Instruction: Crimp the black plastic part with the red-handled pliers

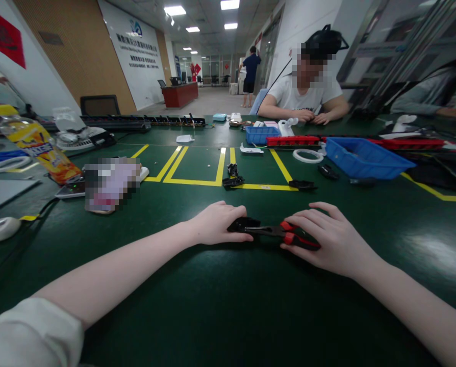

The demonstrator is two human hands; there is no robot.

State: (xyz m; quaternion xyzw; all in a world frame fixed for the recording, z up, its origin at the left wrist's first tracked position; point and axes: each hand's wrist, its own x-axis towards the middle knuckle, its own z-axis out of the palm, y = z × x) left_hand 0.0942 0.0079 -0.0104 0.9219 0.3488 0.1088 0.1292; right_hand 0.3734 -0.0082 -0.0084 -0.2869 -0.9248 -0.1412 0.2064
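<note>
Near the middle of the green table (pixel 228 306), my left hand (pixel 222 223) pinches a small black part (pixel 245 223) between thumb and fingers. My right hand (pixel 323 232) is closed on the red and black handles of long-nose pliers (pixel 300 239). The jaws point left and meet the black part; whether they grip it is too small to tell. Beyond my hands, several black pieces (pixel 233 181) lie by the yellow tape lines, and another black piece (pixel 303 185) rests at the tape's right corner.
At the left are an orange drink bottle (pixel 40 148), a phone (pixel 113 183) and a white tape roll (pixel 0 230). A blue bin (pixel 369 158), a smaller blue bin (pixel 261 135) and a white ring (pixel 307 156) are at the right. A person (pixel 304 92) sits opposite.
</note>
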